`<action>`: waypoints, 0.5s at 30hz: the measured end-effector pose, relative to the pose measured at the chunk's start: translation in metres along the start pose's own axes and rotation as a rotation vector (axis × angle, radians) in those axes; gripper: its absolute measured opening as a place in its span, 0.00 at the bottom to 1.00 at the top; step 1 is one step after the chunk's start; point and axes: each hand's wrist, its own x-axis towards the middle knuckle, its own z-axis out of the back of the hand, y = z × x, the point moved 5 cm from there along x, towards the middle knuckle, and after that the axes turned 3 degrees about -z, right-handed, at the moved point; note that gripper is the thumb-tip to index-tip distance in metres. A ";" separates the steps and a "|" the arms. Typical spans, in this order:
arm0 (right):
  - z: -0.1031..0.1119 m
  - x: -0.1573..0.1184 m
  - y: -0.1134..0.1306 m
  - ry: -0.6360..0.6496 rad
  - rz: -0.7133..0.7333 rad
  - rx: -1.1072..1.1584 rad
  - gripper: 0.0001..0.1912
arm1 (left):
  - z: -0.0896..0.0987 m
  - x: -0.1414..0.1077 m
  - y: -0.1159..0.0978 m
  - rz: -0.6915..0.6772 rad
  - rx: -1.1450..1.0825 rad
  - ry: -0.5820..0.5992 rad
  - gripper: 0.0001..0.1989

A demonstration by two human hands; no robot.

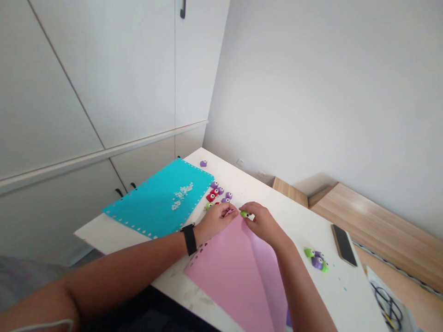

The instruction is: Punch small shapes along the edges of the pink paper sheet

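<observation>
A pink sheet of paper (231,272) slants over the table's front edge, with punched holes along its left edge. My left hand (218,220), a dark watch on its wrist, pinches the sheet's far edge. My right hand (261,223) closes around a small green craft punch (245,214) at the sheet's far corner. Whether the paper sits inside the punch's slot is too small to tell. Just beyond my left hand stand several red, purple and green punches (212,195). To the left lies a blue sheet (155,196) with holes all along its edges.
White paper bits (182,196) lie on the blue sheet. More green and purple punches (317,260) and a black phone (344,244) are on the white table (297,216) at right. A lone purple punch (203,163) sits at the far corner. White cabinets and a wall stand behind.
</observation>
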 end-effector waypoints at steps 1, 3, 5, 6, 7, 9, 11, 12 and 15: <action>0.000 0.001 0.002 0.007 0.006 0.000 0.25 | 0.000 0.000 0.000 0.002 -0.004 -0.003 0.14; 0.000 0.001 0.006 0.017 0.017 0.002 0.22 | 0.000 0.001 0.000 0.007 -0.015 -0.004 0.14; 0.001 0.001 0.006 0.021 0.004 0.006 0.19 | 0.000 0.001 -0.001 0.011 -0.033 0.002 0.14; 0.001 0.001 0.004 0.019 -0.019 0.016 0.18 | 0.000 0.001 -0.001 0.011 -0.046 0.007 0.13; 0.001 0.000 0.002 0.021 -0.048 0.035 0.17 | 0.000 0.001 -0.001 0.012 -0.060 0.012 0.13; 0.000 -0.002 -0.006 0.035 -0.118 0.104 0.17 | 0.000 0.001 -0.001 0.014 -0.085 0.014 0.14; -0.002 -0.005 -0.015 0.058 -0.188 0.204 0.19 | 0.000 0.001 -0.002 0.012 -0.093 0.010 0.14; -0.003 -0.006 -0.020 0.077 -0.226 0.260 0.21 | 0.000 0.001 -0.002 0.009 -0.093 0.009 0.14; -0.006 -0.007 -0.031 0.122 -0.326 0.409 0.27 | 0.000 0.001 -0.004 -0.004 -0.098 0.019 0.13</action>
